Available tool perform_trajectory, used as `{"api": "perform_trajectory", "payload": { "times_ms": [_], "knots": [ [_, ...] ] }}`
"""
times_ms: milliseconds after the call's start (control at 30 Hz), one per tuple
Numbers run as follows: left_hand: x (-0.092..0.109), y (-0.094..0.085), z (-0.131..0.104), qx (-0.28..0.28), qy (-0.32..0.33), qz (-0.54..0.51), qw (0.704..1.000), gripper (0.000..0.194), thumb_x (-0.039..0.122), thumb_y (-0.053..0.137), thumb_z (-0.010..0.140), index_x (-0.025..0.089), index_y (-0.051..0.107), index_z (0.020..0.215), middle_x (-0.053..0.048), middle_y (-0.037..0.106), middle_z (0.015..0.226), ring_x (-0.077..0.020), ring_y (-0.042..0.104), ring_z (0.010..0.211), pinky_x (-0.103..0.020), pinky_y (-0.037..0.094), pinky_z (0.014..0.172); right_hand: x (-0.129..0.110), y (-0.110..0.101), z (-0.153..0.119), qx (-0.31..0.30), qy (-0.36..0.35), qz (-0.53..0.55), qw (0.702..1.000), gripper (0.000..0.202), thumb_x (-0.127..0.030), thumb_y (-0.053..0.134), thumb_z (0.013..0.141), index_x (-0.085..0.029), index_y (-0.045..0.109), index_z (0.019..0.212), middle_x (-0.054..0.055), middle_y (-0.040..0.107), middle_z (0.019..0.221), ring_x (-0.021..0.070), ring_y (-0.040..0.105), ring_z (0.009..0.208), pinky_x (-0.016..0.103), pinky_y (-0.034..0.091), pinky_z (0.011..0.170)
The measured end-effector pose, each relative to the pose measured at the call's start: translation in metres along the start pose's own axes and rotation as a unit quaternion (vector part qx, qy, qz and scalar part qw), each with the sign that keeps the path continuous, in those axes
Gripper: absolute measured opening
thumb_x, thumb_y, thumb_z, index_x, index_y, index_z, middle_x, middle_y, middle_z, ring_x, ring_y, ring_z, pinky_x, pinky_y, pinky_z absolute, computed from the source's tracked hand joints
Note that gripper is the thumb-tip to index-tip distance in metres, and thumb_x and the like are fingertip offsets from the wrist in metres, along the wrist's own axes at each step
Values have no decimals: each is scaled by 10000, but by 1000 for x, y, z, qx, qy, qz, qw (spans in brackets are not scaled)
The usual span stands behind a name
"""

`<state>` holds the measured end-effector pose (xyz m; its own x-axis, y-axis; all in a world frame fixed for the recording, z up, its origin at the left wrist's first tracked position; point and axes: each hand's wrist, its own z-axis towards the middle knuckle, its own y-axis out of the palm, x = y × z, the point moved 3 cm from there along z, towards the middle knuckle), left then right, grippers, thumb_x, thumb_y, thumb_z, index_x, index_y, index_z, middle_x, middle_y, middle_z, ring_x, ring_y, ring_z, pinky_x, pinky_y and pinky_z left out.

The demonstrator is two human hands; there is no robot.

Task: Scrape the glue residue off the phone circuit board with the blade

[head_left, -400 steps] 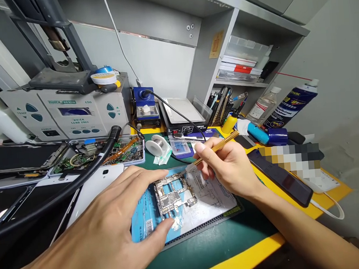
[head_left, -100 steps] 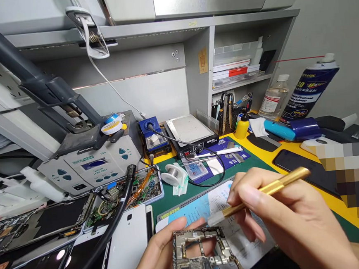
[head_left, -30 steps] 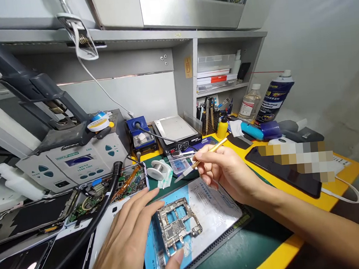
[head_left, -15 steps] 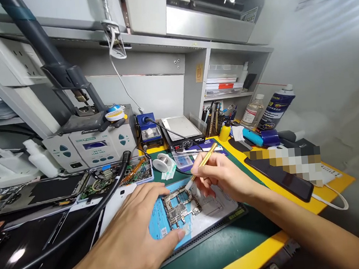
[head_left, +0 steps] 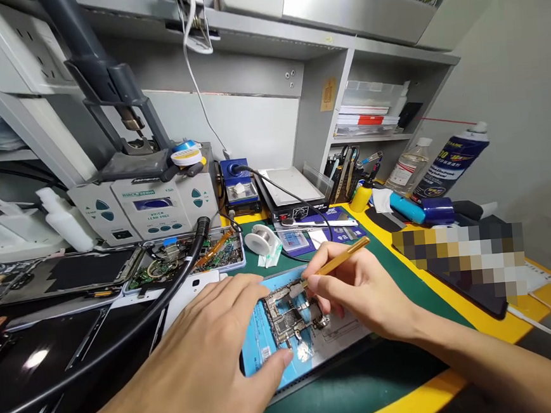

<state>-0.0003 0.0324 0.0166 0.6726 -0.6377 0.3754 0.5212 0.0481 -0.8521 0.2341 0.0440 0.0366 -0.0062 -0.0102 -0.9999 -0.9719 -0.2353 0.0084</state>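
Observation:
A phone circuit board [head_left: 287,320] lies on a blue and white pad [head_left: 254,343] in front of me. My left hand [head_left: 210,342] rests flat along the pad's left side, fingers stretched and thumb apart on either side of the board's left edge. In my right hand [head_left: 371,294], pinched between thumb and fingers, is a slim gold-handled brush [head_left: 341,257]. It slants down to the left, and its pale tip meets the upper part of the board. My right fingers partly cover the board's right side.
A black hose [head_left: 168,291] crosses the left side over dark phone screens. Behind the pad stand a solder spool [head_left: 258,241], a parts tray [head_left: 221,249], a hot-air station [head_left: 154,206] and a heating plate [head_left: 293,188]. A phone [head_left: 473,289] lies at right.
The view has shifted, so the bench sits further right and the shelf higher. My right hand has tilted the brush flatter, its tip still at the board's upper part. My left hand stays beside the board.

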Motion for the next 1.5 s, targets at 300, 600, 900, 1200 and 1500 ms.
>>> {"api": "perform_trajectory", "payload": {
  "times_ms": [300,600,900,1200,1500],
  "knots": [
    [-15,14,-22,31,39,116,992,665,648,750,979,350,698,1571,-77,804,1532,-410,816,1332,-538,714,1080,1,-1,-2,-16,28,-22,999,300,-317,940,912,-196,667,874,-43,647,643,127,525,604,244,434,595],
    [-10,14,-18,44,39,116,991,632,592,733,962,336,695,1538,-84,826,1472,-408,836,1266,-533,732,1013,3,-2,-2,-14,39,-36,998,292,-335,922,931,-198,666,904,-44,634,669,134,519,619,256,438,605],
    [3,9,-5,70,76,106,989,541,486,729,915,256,708,1404,-102,868,1351,-382,871,1166,-491,763,917,1,-2,-3,-22,7,-68,997,260,-345,842,1005,-203,653,895,-29,638,688,144,540,628,275,459,613],
    [12,-2,-1,59,93,158,981,388,407,661,894,213,742,1220,-153,888,1217,-384,900,1038,-498,777,718,5,-4,-5,-29,-15,-67,997,250,-351,783,1068,-212,655,905,-18,641,708,160,544,634,293,456,617],
    [13,2,3,62,96,170,979,356,417,687,881,231,724,1182,-157,892,1221,-384,903,1045,-479,777,713,4,-4,-7,-22,-30,-96,995,234,-325,767,1066,-204,679,886,1,662,740,163,560,636,295,468,614]
  ]
}}
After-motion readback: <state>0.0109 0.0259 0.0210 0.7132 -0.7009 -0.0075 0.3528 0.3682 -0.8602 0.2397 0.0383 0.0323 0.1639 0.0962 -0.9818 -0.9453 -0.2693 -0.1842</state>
